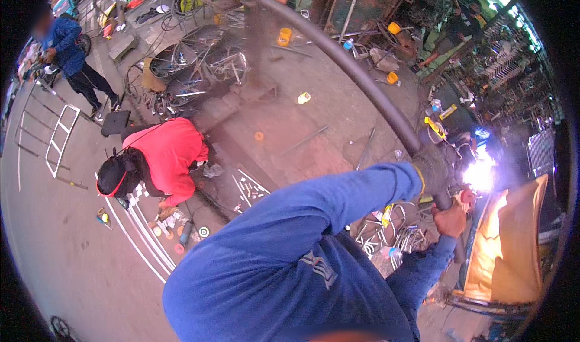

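A long, dark metal pipe [362, 79] runs from the top of the head view down to my hands, bent by the lens. My left hand [432, 170], in a dark knit glove with a yellow cuff, is wrapped round its near end. Below the glove, a thinner metal bar [443, 199] continues in line with the pipe. My right hand [450, 219] is bare and closed round this bar, just under the left one. Its fingers are partly hidden. Both my arms are in blue sleeves, reaching to the right.
Bright welding glare [480, 174] burns close right of my hands, beside an orange-brown sheet [507, 245]. A person in red [166, 158] crouches at left by long white strips [142, 236]. Another in blue [66, 46] stands farther back. Bent metal tubes [377, 239] lie below my left forearm.
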Demonstrator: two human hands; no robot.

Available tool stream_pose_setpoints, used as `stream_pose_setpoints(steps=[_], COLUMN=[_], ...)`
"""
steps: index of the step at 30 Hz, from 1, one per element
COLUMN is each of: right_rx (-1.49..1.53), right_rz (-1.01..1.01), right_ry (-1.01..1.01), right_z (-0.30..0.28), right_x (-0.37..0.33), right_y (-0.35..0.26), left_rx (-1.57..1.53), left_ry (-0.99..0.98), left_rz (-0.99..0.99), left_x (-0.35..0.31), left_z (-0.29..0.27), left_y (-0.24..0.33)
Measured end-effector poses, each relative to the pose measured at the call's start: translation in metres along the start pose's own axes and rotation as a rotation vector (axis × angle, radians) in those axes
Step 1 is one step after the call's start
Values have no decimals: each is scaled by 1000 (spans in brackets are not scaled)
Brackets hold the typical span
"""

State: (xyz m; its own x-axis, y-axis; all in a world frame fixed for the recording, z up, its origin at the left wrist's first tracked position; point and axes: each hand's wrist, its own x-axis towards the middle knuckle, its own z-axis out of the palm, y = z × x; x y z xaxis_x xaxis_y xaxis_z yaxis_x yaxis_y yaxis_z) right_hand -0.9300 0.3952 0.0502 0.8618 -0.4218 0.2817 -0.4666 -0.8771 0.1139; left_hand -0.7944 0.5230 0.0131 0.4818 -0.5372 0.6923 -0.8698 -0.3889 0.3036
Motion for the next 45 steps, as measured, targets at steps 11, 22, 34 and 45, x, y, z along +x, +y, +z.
stream_pose_setpoints(steps=[11,22,34,45], right_rx=[-117,-63,-52,-84], right_rz=[37,33,74,102], right_ry=[-16,-102,-47,-99], right_z=[-20,-21,-46,-44], right_x=[-81,-57,-133,-114], right_y=[-19,-19,-48,-45], left_rx=[46,33,47,-33], left_ry=[-331,-291,-244,-333], left_rz=[88,-63,89,75], left_x=[-52,-30,-83,-77], left_z=[-42,-54,-64,-48], left_y=[23,17,35,33])
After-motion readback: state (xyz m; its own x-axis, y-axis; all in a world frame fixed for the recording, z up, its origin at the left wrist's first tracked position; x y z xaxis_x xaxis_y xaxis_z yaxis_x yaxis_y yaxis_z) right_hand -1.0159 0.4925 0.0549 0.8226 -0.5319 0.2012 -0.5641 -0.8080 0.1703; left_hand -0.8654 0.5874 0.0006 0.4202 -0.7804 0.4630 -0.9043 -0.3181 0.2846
